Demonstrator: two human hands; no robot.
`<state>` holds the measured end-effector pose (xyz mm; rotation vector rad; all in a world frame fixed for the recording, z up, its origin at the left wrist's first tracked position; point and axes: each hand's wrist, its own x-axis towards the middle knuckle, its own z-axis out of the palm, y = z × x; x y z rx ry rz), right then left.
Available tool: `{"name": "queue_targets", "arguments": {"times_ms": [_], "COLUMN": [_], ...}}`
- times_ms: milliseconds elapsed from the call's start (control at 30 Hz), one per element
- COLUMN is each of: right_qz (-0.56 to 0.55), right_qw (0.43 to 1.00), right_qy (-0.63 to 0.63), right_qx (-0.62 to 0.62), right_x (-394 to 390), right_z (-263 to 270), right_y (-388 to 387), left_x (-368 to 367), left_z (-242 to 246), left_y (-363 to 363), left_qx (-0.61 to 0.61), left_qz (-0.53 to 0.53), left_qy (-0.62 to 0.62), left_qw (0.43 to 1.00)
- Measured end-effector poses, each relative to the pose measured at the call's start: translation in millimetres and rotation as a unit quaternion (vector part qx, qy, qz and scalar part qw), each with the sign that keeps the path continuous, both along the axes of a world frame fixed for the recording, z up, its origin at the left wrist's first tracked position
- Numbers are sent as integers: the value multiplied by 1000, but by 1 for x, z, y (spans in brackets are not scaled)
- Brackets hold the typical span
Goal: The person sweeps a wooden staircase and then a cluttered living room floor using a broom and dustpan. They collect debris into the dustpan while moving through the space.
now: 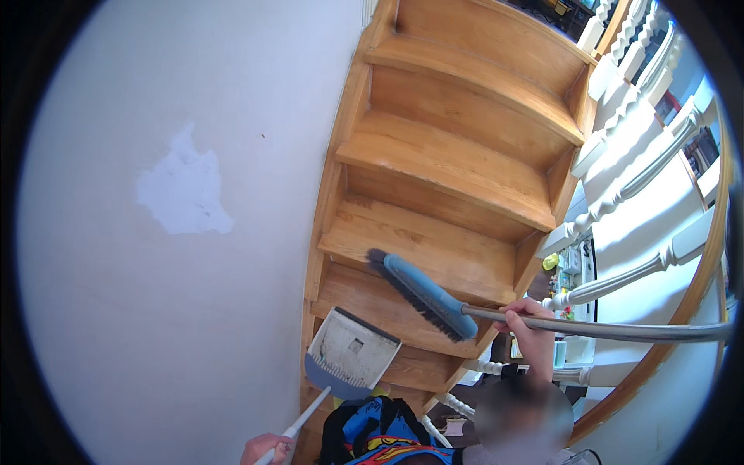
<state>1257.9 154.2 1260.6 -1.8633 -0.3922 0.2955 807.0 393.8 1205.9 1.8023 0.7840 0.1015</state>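
My left hand (266, 449), at the bottom edge, is closed around the white handle of a dustpan. The dustpan (354, 349), a dirty white pan with a blue-grey back and dark lip, is over the lower wooden steps beside the wall. At the right, my right hand (528, 325) grips the metal handle of a broom near its head. The blue broom head (427, 293) with dark bristles is tilted across the front of a wooden stair tread (424, 238). Whether the bristles touch the wood cannot be told.
Curving wooden stairs (447, 145) rise towards the top. A pale wall (244, 325) with a white patch stands left. White turned balusters (628, 279) and a curved wooden handrail (686, 319) line the right. Blue patterned cloth (372, 433) is at the bottom.
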Motion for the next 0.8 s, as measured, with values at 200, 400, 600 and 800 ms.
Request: {"name": "queue_targets", "arguments": {"times_ms": [200,400,600,800], "right_qz": [-59,-124,-141,-177], "right_qw": [994,976,963,953], "right_qy": [-93,-167,-213,-227], "right_qx": [29,58,86,96], "right_x": [3,30,56,76], "right_z": [42,64,47,47], "right_y": [12,36,51,52], "left_x": [23,48,92,151], "left_z": [45,54,44,32], "left_y": [29,56,86,130], "left_qx": [71,67,101,75], "left_qz": [-68,-24,-55,-61], "left_qy": [2,-47,-55,-56], "left_qw": [995,996,992,994]}}
